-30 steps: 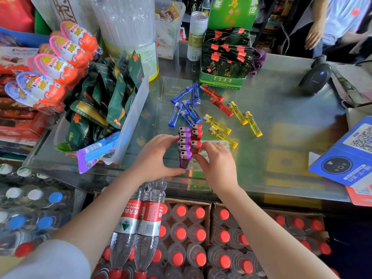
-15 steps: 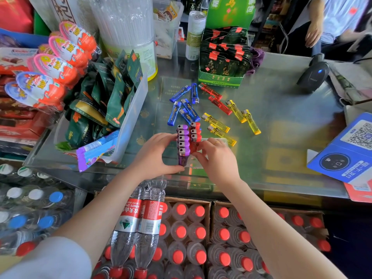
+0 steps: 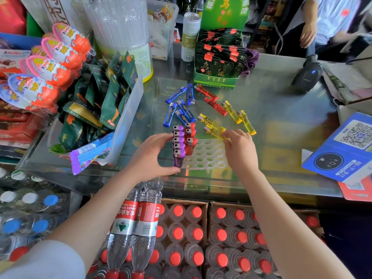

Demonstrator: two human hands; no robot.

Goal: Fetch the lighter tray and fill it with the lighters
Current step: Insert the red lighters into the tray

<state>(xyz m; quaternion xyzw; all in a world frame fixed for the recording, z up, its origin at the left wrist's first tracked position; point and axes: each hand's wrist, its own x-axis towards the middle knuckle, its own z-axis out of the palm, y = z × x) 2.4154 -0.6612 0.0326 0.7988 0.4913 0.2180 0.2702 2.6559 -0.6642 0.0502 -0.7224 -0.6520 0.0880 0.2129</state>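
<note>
Right hand shifted right, pinching a yellow lighter; left hand grips the tray; yellow row next.

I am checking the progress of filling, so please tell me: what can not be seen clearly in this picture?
- Head view: left edge of the white plastic lighter tray is hidden behind the upright purple lighters.
- Whether the right hand already pinches a yellow transparent lighter: its fingertips cover the contact.
- Lighter print: too small.
</note>
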